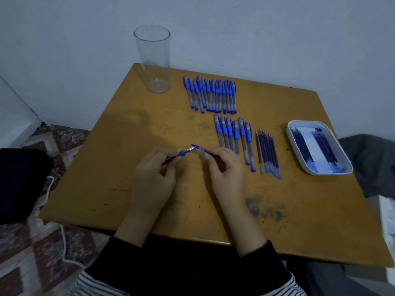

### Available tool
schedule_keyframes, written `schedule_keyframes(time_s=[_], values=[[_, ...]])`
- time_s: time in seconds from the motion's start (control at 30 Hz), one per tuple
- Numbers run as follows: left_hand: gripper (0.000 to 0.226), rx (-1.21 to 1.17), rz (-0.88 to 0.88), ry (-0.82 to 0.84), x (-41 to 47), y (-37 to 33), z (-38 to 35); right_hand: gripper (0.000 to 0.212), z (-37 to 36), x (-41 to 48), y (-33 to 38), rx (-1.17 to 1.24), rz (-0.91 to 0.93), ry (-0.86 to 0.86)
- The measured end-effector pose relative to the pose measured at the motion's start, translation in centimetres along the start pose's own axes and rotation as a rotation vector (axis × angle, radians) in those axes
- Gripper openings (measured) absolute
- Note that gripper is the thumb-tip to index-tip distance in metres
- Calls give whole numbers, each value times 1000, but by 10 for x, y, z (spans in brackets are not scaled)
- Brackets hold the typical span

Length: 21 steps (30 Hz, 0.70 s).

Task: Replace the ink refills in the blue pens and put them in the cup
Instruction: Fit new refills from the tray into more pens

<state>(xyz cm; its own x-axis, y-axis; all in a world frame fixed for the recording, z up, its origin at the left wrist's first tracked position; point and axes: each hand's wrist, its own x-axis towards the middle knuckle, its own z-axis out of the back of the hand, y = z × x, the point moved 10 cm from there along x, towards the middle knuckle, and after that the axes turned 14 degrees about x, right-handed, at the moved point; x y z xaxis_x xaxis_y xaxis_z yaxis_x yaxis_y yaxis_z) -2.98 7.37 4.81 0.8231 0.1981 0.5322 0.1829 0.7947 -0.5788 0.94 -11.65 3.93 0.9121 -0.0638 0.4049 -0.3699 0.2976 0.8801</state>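
Head view shows one blue pen pulled into two parts over the table (128, 129), so the step in hand looks like the refill swap itself. The left hand (154, 176) pinches the grip section (182, 154), its metal tip pointing right and a dark refill trailing back under the fingers. The right hand (226, 167) pinches the barrel (199, 148), whose open end nearly meets that tip. I cannot tell whether this refill is the old one or a new one. Loose refills (268, 152) lie just right of the near row of pens (234, 137), with more in the tray (305, 122) and a far row of pens (210, 95) beyond. The cup (152, 60) stands at the far corner and holds no pens. Next, the parts probably need lining up and screwing together, then a long reach to the cup.
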Motion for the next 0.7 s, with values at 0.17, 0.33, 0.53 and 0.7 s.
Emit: schedule_keyframes(time_s=[0.17, 0.33, 0.53, 0.7], values=[[14, -8, -16, 27, -1, -1, -2, 17, 3, 0, -1, 97, -11, 6], [13, -27, -63, 30, -1, -4, -5, 19, 5, -1, 7, 132, 68, 13], [9, -52, -100, 28, -1, -9, -4, 20, -3, 0, 14, 273, 103, 80], [3, -36, -70, -30, -1, -12, 6, 22, -4, -3, -2, 686, -165, 8]])
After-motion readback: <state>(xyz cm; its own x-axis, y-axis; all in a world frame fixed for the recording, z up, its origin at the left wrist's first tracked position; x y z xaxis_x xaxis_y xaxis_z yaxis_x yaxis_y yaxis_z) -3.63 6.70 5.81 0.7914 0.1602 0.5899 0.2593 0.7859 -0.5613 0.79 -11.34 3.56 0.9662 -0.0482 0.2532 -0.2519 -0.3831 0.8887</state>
